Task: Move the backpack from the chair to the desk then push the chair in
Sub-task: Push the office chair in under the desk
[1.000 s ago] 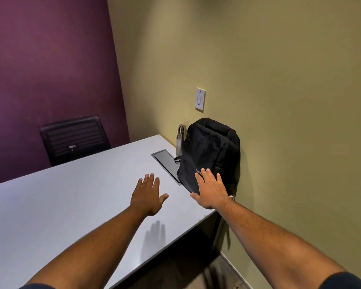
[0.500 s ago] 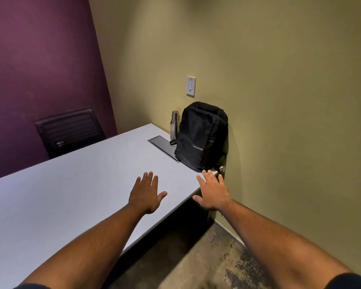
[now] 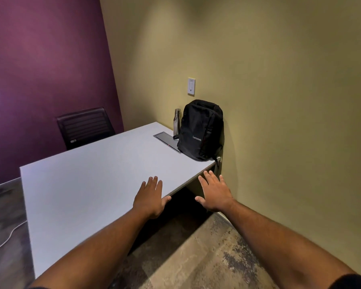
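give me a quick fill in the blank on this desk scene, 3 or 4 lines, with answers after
1. The backpack stands upright on the desk, leaning against the ____ wall.
2. The white word printed on the backpack reads ____.
3. The metal bottle stands just to the ____ of the backpack in the picture.
4. The left hand and the right hand are both open and hold ____.

Missing words: olive green; Lenovo; left; nothing

Hands off the backpack
The right hand (image 3: 215,193) (flat, fingers spread) now hangs clear of the backpack (image 3: 200,130), beyond the desk (image 3: 88,184) edge
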Demonstrator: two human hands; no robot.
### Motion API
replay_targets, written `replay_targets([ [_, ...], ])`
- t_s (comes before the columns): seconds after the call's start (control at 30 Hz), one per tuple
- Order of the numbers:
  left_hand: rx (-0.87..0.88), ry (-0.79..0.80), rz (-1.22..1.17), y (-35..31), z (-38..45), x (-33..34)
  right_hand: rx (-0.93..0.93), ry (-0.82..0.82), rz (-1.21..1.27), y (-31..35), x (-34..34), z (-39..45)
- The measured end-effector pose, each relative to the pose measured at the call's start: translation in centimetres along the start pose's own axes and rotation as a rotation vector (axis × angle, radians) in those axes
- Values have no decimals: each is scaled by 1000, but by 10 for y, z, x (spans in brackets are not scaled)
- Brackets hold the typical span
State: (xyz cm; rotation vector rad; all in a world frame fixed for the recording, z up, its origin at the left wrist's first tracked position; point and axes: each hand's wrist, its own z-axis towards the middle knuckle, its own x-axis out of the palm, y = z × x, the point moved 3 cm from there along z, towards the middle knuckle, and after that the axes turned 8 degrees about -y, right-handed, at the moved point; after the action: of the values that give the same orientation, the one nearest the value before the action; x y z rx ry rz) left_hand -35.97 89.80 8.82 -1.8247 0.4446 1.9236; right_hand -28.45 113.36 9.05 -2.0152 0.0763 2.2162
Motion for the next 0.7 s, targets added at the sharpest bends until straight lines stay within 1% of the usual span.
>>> replay_targets([
  [0.13, 13, 3, -60, -20, -69, 1, -5, 23, 1, 9, -2, -62],
  [0.33, 63, -7, -23, -38, -161, -1, -3, 46, 14, 25, -2, -148],
  [0.47, 47, 46, 6, -32, -206, 5, 15, 55, 37, 45, 3, -194],
  [0.63, 59, 71, 37, -21, -249, 13, 45, 59, 25, 71, 8, -238],
  [0.7, 93, 82, 36, -8, -274, 10, 79, 52, 34, 96, 2, -264],
])
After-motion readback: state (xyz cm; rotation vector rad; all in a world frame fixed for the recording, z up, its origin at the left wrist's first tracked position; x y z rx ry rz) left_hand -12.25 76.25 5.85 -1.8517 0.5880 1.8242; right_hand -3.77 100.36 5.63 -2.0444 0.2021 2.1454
